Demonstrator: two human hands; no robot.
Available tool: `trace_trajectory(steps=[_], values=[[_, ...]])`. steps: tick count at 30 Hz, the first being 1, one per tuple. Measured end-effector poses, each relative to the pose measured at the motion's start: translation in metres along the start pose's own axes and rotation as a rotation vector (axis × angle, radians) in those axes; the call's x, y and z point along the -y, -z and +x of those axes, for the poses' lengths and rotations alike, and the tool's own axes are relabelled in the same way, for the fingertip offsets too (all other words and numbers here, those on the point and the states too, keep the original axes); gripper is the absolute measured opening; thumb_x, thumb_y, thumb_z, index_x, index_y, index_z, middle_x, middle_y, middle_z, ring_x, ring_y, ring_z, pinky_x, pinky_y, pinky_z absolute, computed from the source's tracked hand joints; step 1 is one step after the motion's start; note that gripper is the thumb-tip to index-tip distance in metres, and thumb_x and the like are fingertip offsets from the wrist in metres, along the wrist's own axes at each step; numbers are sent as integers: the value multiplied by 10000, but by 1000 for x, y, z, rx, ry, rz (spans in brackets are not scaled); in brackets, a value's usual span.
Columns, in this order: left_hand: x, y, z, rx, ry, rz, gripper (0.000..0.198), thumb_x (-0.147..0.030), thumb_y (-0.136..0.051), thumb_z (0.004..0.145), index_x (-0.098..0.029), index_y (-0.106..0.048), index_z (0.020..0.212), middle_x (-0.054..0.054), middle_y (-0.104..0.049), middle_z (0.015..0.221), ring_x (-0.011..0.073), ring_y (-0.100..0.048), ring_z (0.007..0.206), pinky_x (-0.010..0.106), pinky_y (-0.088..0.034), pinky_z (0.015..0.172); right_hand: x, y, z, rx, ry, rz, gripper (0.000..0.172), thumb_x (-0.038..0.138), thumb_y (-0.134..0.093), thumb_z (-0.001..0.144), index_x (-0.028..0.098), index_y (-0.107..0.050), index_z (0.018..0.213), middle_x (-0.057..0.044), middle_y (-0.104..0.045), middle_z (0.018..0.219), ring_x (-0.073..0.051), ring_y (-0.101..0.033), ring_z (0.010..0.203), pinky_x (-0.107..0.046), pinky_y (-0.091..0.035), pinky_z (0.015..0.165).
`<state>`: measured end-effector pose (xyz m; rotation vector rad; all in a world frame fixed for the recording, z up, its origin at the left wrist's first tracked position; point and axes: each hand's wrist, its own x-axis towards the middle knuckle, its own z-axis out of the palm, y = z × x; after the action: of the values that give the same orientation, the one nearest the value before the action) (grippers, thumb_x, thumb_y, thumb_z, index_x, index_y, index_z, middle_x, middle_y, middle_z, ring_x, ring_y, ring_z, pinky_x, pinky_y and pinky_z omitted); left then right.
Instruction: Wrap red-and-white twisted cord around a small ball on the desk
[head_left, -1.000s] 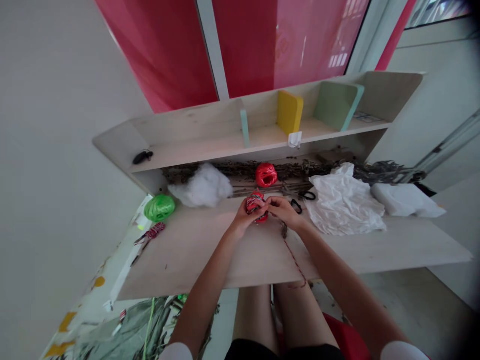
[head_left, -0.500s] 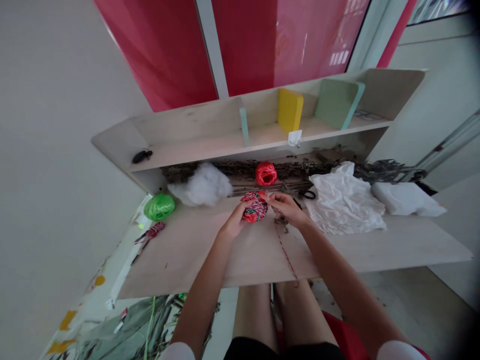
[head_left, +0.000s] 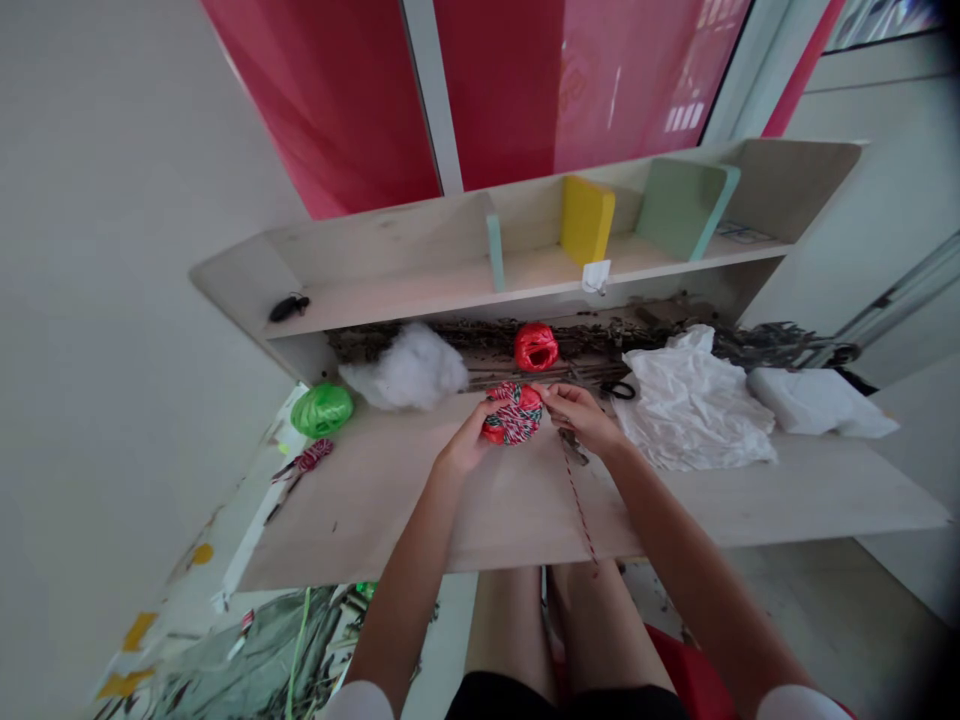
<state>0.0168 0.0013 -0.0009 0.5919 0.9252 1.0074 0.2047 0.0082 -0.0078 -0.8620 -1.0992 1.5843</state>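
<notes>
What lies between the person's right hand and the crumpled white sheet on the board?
In the head view, black scissor handles lie between the right hand and the crumpled white sheet, a little further back than both.

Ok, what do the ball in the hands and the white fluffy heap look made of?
The twine ball looks like twisted red, white and dark cord, matte, its wound strands showing. The white heap looks like synthetic fibre fill or cotton: loose, matte tufts; which, I cannot tell.
</notes>
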Motion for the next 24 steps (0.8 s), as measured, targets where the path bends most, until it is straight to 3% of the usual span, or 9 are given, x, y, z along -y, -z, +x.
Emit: trace_trajectory(steps=[4, 8, 16, 19, 24], values=[[1, 4, 1, 55, -14, 0, 224, -250, -695, 661, -153, -712, 862, 85, -742, 933, 237, -667, 958, 348, -511, 885, 0, 0, -1, 56, -13, 25, 497, 543, -790, 635, 179, -454, 600, 100, -251, 512, -21, -134, 433, -210, -84, 417], [3, 9, 3, 61, -18, 13, 202, -299, -705, 682, -174, -714, 839, 48, -736, 861, 201, -665, 868, 291, -514, 768, 0, -3, -3, 106, -40, 17, 523, 582, -783, 618, 178, -452, 604, 87, -305, 531, -25, -167, 438, -202, -115, 406], [8, 1, 1, 177, -194, 220, 544, -575, -809, 534, -133, -721, 838, 52, -685, 729, 142, -581, 640, 233, -431, 560, 2, -3, -4, 46, -74, 39, 533, 633, -759, 611, 185, -470, 628, 80, -346, 507, -38, -257, 420, -180, -186, 377], [10, -5, 2, 93, -293, 307, 581, -590, -799, 536, -137, -724, 892, 54, -703, 813, 144, -595, 674, 240, -464, 592, 6, -1, -5, 24, -55, 73, 558, 613, -792, 572, 186, -435, 617, 84, -353, 515, -30, -262, 415, -175, -169, 371], [12, -7, 6, -168, -439, 372, 358, -486, -757, 655, -165, -716, 809, 24, -693, 798, 142, -611, 694, 256, -508, 664, 7, -4, -6, 36, -3, 21, 557, 558, -800, 600, 189, -383, 587, 95, -308, 502, -21, -198, 414, -192, -125, 392]])
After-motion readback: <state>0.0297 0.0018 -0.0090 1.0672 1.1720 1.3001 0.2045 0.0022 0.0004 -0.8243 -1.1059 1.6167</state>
